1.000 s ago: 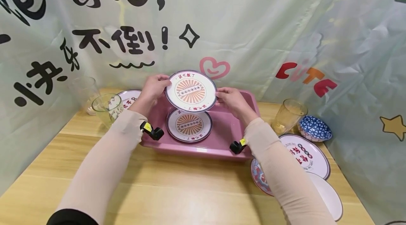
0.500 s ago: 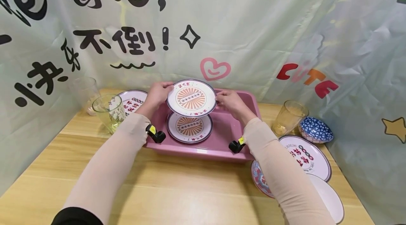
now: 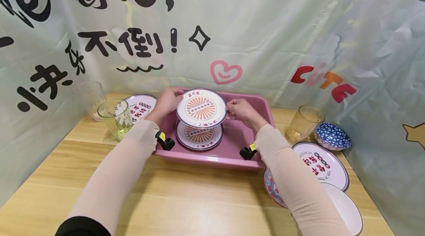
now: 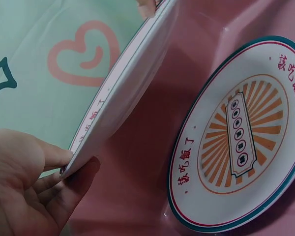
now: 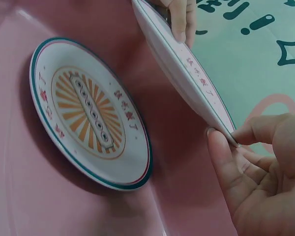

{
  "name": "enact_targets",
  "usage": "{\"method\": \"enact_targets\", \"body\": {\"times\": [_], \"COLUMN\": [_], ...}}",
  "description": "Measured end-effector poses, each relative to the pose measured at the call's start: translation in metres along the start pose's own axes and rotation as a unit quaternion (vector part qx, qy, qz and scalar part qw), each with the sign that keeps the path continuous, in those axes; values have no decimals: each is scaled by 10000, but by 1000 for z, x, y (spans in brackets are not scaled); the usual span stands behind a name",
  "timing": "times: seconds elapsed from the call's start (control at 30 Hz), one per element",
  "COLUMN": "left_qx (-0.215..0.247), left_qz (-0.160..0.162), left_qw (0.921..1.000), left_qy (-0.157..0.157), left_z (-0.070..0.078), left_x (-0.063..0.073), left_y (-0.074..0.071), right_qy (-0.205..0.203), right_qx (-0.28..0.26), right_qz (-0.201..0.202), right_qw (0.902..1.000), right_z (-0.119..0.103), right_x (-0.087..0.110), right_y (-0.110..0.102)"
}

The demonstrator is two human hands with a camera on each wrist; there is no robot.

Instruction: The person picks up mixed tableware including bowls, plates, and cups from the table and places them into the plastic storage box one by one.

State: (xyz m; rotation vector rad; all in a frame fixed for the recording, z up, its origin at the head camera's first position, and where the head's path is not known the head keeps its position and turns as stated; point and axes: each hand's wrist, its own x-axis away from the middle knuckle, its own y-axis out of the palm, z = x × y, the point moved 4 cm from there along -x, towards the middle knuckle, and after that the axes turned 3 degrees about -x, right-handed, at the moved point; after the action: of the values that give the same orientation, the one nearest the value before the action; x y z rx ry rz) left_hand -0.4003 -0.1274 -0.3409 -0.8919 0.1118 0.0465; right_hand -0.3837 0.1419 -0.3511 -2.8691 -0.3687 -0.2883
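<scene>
While left hand (image 3: 169,101) and right hand (image 3: 241,111) are pinching: round white sunburst-printed plate (image 3: 201,108) is hanging between them, neither hand nearer.
Fingers (image 4: 79,183): holding opposite edges, parted by rim thickness.
Matching white lower plate (image 3: 199,138): resting apart, below the fingers, inside glossy pink tub (image 3: 212,160).

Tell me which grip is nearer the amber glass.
Right. The right grip pinches the right edge of the upper plate, left of the amber glass. The left grip holds the plate's opposite edge, farther left from the glass.
</scene>
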Motion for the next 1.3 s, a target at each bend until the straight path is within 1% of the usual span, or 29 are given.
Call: {"method": "enact_targets", "body": {"times": [0.1, 0.23, 0.37, 0.63, 0.87, 1.0, 1.07, 1.23, 1.3], "left_qx": [-257, -594, -927, -1166, -1789, -1964, -2102, -2431, -2436], "left_qz": [-89, -242, -377, -553, -689, -757, -788, -1033, -1131], "left_qw": [9995, 9975, 9944, 9913, 9804, 9759, 9724, 9618, 9608], "left_qy": [160, 292, 330, 275, 463, 576, 635, 726, 691], "left_z": [1, 4, 7, 9, 10, 9, 9, 9, 9], "left_x": [0, 1, 2, 1, 0, 0, 0, 2, 3], "left_y": [0, 1, 5, 11, 13, 16, 17, 21, 23], "right_qy": [33, 139, 191, 322, 444, 518, 561, 748, 834], "right_qx": [66, 223, 335, 462, 580, 656, 675, 741, 785], "right_qz": [-18, -80, -155, -365, -467, -547, -586, -745, -801], "right_qw": [10000, 9996, 9991, 9977, 9962, 9950, 9944, 9916, 9902], "right_z": [2, 7, 12, 20, 20, 21, 22, 27, 29], "right_x": [-2, -4, -6, -7, -6, -6, -7, -10, -11], "right_y": [0, 0, 1, 4, 6, 7, 8, 11, 11]}}
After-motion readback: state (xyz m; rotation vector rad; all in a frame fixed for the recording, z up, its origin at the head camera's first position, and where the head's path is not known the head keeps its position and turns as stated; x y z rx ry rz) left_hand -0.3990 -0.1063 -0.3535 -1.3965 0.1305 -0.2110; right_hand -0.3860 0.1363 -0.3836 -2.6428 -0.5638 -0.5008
